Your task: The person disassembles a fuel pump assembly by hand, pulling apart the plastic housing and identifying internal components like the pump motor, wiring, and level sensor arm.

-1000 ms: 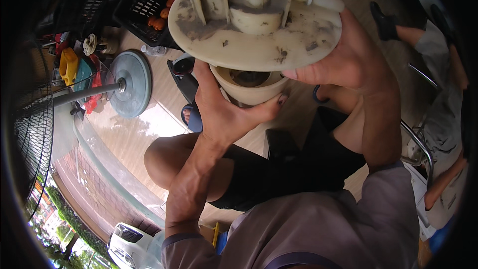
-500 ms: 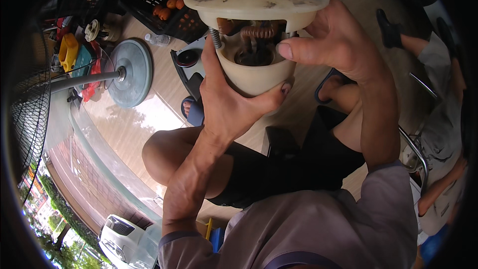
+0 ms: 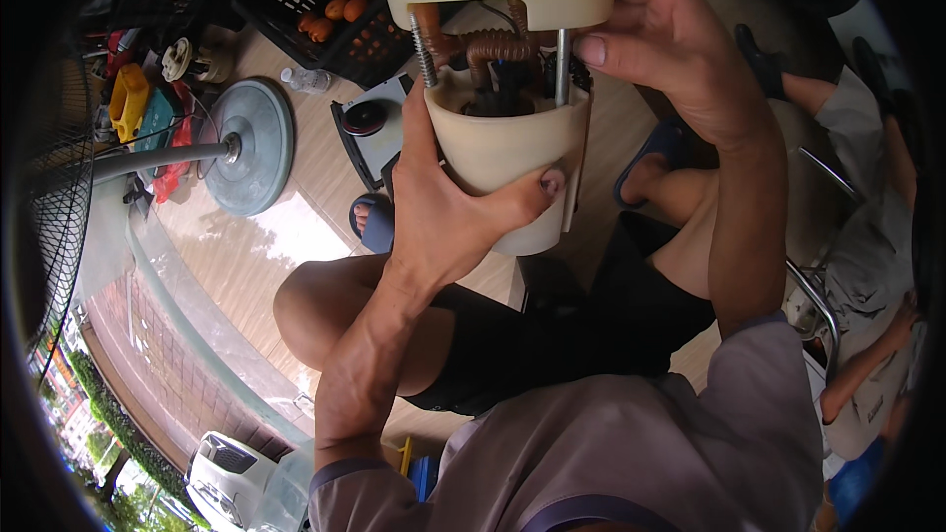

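A cream plastic fuel pump module (image 3: 507, 143) is held up in front of me in both hands. My left hand (image 3: 443, 207) is wrapped round its lower cup, thumb across the front. On the right side, my right hand (image 3: 680, 64) grips the edge of the round top flange (image 3: 581, 2), its thumb beside a bare metal rod (image 3: 563, 69). A coil spring (image 3: 423, 47) stands at the left of the gap between flange and cup. Inside the gap run a brown corrugated hose (image 3: 498, 46) and dark wires. The flange's top is cut off by the frame edge.
A black crate (image 3: 355, 44) of orange fruit stands beyond, near a clear bottle (image 3: 305, 80). To the left are a fan's round base (image 3: 251, 148) and wire guard (image 3: 49, 207). A speaker-like device (image 3: 367, 118) lies on the floor. Another person (image 3: 867, 236) sits at right.
The gap between flange and cup has widened, baring more of the rod and hose. The module has tilted, so more of the cup's side shows. Both hands keep their hold.
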